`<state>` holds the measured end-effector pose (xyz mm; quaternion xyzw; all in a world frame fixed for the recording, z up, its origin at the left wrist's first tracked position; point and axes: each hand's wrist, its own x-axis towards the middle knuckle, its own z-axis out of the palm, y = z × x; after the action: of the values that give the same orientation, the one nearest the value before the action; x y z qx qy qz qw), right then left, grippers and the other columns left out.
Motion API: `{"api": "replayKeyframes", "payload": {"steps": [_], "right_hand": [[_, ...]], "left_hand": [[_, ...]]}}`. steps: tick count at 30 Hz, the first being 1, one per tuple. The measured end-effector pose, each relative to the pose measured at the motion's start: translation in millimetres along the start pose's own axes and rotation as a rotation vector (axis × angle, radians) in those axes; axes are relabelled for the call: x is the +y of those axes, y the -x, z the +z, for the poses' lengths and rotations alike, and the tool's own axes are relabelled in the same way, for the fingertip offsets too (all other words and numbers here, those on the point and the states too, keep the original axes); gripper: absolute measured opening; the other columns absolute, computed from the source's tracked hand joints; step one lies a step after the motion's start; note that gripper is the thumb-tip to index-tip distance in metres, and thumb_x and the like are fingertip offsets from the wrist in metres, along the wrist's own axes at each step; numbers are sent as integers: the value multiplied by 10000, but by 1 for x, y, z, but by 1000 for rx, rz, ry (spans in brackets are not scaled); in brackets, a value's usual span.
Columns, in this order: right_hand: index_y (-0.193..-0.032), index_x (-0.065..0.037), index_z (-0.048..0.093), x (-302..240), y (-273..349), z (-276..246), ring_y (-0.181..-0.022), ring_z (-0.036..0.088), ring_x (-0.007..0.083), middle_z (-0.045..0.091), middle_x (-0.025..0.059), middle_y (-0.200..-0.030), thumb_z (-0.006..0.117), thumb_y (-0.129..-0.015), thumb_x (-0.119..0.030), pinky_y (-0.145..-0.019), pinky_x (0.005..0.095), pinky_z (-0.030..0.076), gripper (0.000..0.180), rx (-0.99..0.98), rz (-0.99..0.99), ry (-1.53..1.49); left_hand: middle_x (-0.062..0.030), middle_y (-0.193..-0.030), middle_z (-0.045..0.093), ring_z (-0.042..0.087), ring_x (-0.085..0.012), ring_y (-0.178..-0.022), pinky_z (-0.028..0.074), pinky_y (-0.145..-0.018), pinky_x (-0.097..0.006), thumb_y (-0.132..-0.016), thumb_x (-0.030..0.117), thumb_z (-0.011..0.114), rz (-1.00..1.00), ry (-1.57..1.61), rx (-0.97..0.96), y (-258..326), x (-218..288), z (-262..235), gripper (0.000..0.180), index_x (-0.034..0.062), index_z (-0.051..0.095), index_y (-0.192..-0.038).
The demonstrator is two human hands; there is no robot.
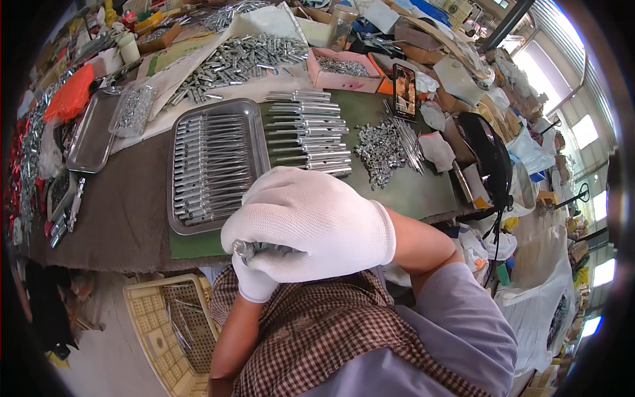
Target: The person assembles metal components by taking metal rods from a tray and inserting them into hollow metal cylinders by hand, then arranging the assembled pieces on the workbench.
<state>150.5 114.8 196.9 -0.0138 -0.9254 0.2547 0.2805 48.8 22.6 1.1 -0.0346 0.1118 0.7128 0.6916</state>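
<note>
My right hand [317, 225], in a white knit glove, is closed around a metal cylindrical piece [244, 249] whose rounded end pokes out beside the thumb. Beneath it is my left hand [256, 283], also gloved; only its wrist side shows and its fingers are hidden. Just beyond the hands, a metal tray [262, 132] holds a row of slim pointed metal rods [215, 159]. To its right, metal tubes [311, 129] lie side by side on a green mat [390, 198]. Farther right are a heap of small metal fittings [380, 152] and several thin rods [409, 142].
A phone [404, 91] stands upright behind the fittings. Loose metal tubes [231, 66] are heaped at the back, beside a pink box [315, 74] of small parts. Another metal tray [92, 142] sits at left. A yellow plastic crate [142, 311] stands below the table edge.
</note>
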Motion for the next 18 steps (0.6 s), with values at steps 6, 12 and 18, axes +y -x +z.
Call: {"api": "replayKeyframes", "payload": {"steps": [6, 12, 18], "right_hand": [[-900, -134, 655, 10, -5, -4, -904, 596, 258, 623, 19, -907, 715, -676, -142, -838, 374, 466, 233, -103, -89, -124], [-1019, -66, 661, 33, -17, -18, -945, 603, 231, 623, 106, -1005, 680, -732, -154, -845, 335, 480, 300, -46, 96, -360], [-929, -47, 669, 94, -26, 63, -871, 628, 240, 659, 93, -903, 595, -799, -99, -810, 334, 493, 158, -149, 201, -125]], "left_hand": [[-128, -1179, 586, 604, -221, -1036, 497, -883, -345, -827, 173, 661, 529, -1118, -167, 2, -1, 9, 455, -4, 519, -1221], [-165, -1071, 639, 669, -227, -903, 539, -760, -336, -643, 183, 853, 910, -1532, -100, 10, 2, 16, 703, -6, 465, -1197], [-75, -1058, 534, 591, -177, -902, 527, -739, -347, -639, 47, 804, 328, -698, -108, 15, 1, 26, 699, 90, 367, -1183]]}}
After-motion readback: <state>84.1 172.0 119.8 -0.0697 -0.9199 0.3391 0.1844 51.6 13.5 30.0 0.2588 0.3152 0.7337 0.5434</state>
